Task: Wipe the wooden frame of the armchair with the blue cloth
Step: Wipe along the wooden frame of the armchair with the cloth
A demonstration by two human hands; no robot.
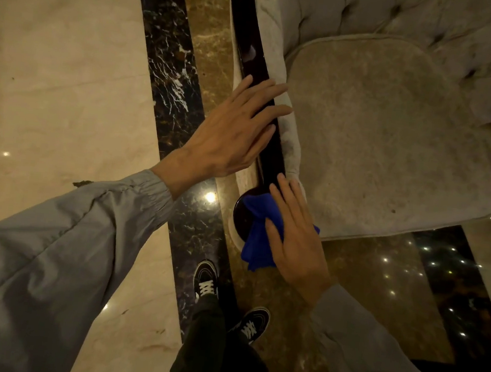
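Observation:
The armchair's dark glossy wooden frame [250, 54] runs along the top of its left arm, from the upper middle down to a rounded end. My left hand [234, 126] lies flat on the middle of this rail, fingers spread, holding nothing. My right hand [293, 233] presses the blue cloth [259, 234] onto the rounded front end of the rail; the cloth hangs down below the palm. The beige seat cushion [389, 138] lies to the right of the rail.
The tufted beige backrest [428, 18] fills the upper right. Polished marble floor [55, 83] with a dark veined band [170, 77] lies to the left of the chair. My black sneakers [207, 279] stand just below the arm's front end.

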